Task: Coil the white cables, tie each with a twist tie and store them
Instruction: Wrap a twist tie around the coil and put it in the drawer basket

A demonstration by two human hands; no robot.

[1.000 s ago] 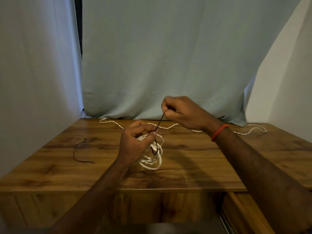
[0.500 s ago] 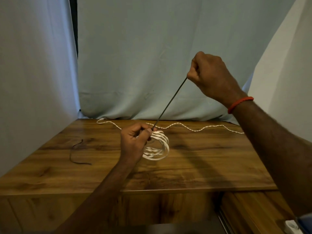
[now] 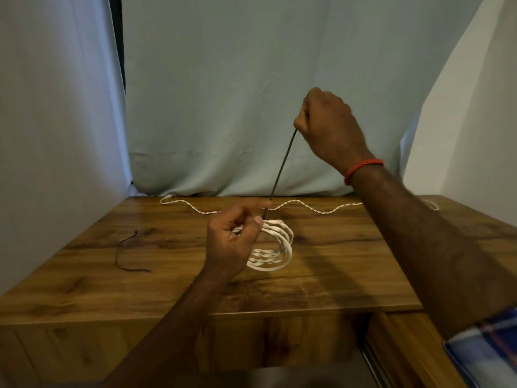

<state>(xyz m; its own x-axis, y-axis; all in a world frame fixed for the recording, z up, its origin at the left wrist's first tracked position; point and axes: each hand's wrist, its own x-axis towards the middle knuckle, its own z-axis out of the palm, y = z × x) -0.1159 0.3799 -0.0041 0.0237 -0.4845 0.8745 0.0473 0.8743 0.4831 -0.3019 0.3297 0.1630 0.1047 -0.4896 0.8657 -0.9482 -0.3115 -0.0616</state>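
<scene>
The left hand [image 3: 232, 245] was curled round one side of the coiled white cable [image 3: 282, 242], keeping the loops gathered low over the wooden table [image 3: 335, 270]. Whether the coil rested on the wood cannot be told. Its thumb and forefinger were drawn in where the black twist tie [image 3: 281, 169] met the bundle, but the fingertips were blurred, so the exact pinch was unclear. The right hand [image 3: 330, 127], closed into a fist, pinched the upper end of the tie high above the coil, so that the tie ran straight and taut down to the left hand. This arrangement probably served to cinch the tie: one hand anchored the turns against springing apart while the other took up slack before twisting. A red wristband [image 3: 362, 168] sat on the right wrist. A second white cable [image 3: 321, 210] lay uncoiled in a wavy line along the far edge of the table, and a spare twist tie [image 3: 123, 256] lay loose near the left edge, presumably set out for it. Pale cloth [image 3: 223, 93] hung behind and at both sides. Tying of the first cable appeared under way, and storage had not begun.
</scene>
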